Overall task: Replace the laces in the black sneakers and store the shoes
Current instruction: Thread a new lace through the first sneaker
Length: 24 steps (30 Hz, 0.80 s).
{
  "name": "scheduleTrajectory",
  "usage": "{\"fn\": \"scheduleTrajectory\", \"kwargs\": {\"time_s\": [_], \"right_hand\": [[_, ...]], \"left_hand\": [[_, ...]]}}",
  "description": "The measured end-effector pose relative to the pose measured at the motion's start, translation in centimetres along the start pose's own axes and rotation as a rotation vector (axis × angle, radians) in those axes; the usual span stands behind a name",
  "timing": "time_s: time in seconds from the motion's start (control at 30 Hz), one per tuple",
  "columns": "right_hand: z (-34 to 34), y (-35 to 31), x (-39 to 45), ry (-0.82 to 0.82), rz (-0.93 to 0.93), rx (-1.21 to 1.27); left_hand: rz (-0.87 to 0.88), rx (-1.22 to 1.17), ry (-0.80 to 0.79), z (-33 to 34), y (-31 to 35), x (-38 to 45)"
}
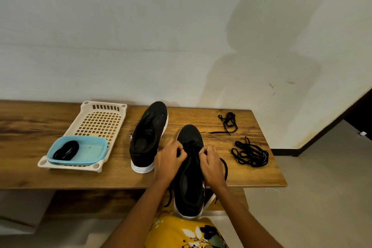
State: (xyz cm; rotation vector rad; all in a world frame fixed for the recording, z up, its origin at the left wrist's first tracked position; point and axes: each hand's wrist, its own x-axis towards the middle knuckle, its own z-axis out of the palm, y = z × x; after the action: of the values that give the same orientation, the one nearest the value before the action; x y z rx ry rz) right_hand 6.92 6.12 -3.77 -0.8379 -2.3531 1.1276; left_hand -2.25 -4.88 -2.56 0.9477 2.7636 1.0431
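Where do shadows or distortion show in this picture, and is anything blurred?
Head view: a large soft shadow of the person falls on the wall at upper right; the wide lens bends the table edge; the hands on the near sneaker look sharp, with no glare.

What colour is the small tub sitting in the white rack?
Light blue. The tub shows clearly in the head view, with a coiled black lace inside.

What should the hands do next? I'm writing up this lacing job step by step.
Probably draw both lace ends snug. The left hand and right hand each pinch the lace over the near sneaker, and slack loops beside the right wrist.
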Motion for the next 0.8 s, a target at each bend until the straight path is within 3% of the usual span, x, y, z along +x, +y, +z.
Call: {"fn": "scheduleTrajectory", "kwargs": {"time_s": [0.2, 0.33, 0.57, 0.8], "right_hand": [[-0.2, 0.8, -0.6, -0.110, -0.022, 0.082], [-0.1, 0.7, -0.2, -0.100, -0.078, 0.022], [0.4, 0.1, -0.7, -0.008, 0.103, 0.166], [-0.5, 0.6, -0.4, -0.023, 0.129, 0.293]], "left_hand": [[-0.013, -0.143, 0.031, -0.4, -0.1, -0.7], [-0.023, -0.201, 0.049, -0.6, -0.4, -1.1], [-0.019, -0.143, -0.121, -0.6, -1.0, -1.2], [-0.022, -0.127, -0.032, -0.1, -1.0, -0.9]]}}
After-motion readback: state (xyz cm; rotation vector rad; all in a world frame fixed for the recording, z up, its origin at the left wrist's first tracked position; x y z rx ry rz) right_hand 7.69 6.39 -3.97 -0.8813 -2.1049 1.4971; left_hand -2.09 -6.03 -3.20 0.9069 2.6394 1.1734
